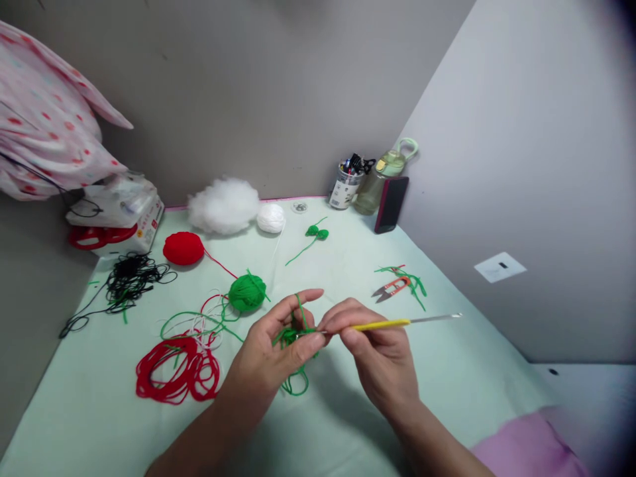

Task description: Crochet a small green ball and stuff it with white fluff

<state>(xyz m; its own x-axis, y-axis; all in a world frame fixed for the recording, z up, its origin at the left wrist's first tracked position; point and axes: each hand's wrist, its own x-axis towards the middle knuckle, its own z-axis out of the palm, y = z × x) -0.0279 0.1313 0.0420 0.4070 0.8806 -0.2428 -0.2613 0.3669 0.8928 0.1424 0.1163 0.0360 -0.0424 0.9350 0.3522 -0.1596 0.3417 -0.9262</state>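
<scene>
My left hand pinches a small piece of green crochet work, with a strand of green yarn looped over its raised index finger. In my right hand is a crochet hook with a yellow handle, its far metal end pointing right. The hook's working tip meets the green work between the two hands, and fingers partly cover that spot. Green yarn loops hang below the left hand. Beyond it sits a ball of green yarn.
Red yarn loops, a red yarn ball and black cord lie left. White stuffing and a white yarn ball stand behind. Orange thread snips, a phone and a bottle are right.
</scene>
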